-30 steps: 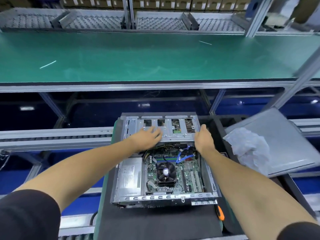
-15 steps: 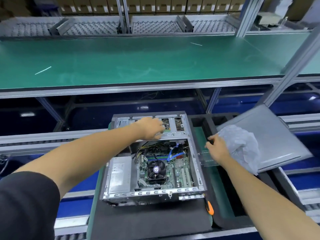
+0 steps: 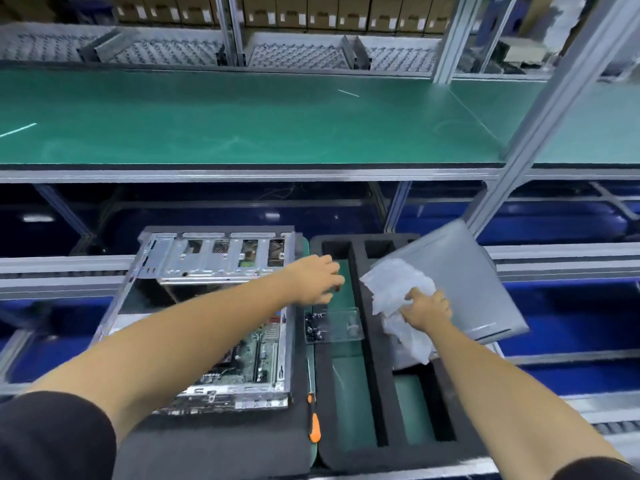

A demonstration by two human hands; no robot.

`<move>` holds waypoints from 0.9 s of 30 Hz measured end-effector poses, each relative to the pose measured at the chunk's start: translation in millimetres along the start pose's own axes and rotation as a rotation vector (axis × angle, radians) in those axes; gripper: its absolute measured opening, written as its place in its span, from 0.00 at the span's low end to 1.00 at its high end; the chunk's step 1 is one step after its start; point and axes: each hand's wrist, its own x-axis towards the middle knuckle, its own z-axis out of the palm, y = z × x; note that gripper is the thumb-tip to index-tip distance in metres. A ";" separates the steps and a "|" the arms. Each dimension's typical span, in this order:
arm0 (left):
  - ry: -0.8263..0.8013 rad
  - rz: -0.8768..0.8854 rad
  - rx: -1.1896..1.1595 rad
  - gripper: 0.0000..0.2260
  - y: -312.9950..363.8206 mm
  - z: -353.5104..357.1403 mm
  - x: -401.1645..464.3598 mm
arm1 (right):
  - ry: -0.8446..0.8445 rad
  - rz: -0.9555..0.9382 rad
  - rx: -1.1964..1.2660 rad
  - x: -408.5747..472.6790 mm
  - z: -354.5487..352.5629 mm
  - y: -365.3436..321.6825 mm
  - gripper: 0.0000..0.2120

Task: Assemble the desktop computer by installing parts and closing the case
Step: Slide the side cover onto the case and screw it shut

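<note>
The computer case (image 3: 214, 306) is laid on its side on a dark foam mat (image 3: 214, 445), its open face turned up so that the green circuit board inside can be reached; the bare metal drive cage at its far end is perforated and shiny. Beside it a black foam tray (image 3: 367, 341) is set, cut into long slots so that parts are kept apart. In the nearest slot a clear plastic box (image 3: 334, 323) of small dark screws is kept, just below the left hand (image 3: 317, 280). That hand is reached across the case with fingers loosely curled; whether anything is pinched cannot be told. A crumpled white plastic bag (image 3: 398, 292), thin and creased, is gripped by the right hand (image 3: 427, 308) where it lies on the flat grey side panel (image 3: 467, 271), which is propped tilted over the tray's far slots, probably held ready for closing. An orange-handled screwdriver (image 3: 313, 415) is left between case and tray, within easy reach.
</note>
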 end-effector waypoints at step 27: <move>0.738 -0.838 -2.165 0.28 -30.0 -37.4 -161.0 | 0.156 -0.898 0.512 -138.1 -64.6 -197.0 0.21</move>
